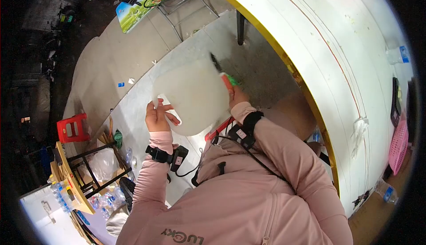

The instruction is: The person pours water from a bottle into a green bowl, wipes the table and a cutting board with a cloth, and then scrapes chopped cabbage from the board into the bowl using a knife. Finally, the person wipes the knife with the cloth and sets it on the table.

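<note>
A whitish, translucent cutting board (191, 85) with rounded corners is held up in front of my body, over the floor. My left hand (158, 116) grips it at the handle slot near its lower left corner, with fingers curled around that edge. On the board's right side my right hand (238, 96) is closed around the red and green handle of a knife (216, 63). The dark blade points up and away from me, overlapping the board's upper right edge in this view. Part of the handle is hidden in my right hand.
A white table (319, 54) with a gold edge curves along my right, bearing a pink basket (398, 147) and a plastic bottle (397, 55). A red stool (73, 128) stands at left, near a black metal frame (91, 165) and several bottles. A folding table (148, 3) is ahead.
</note>
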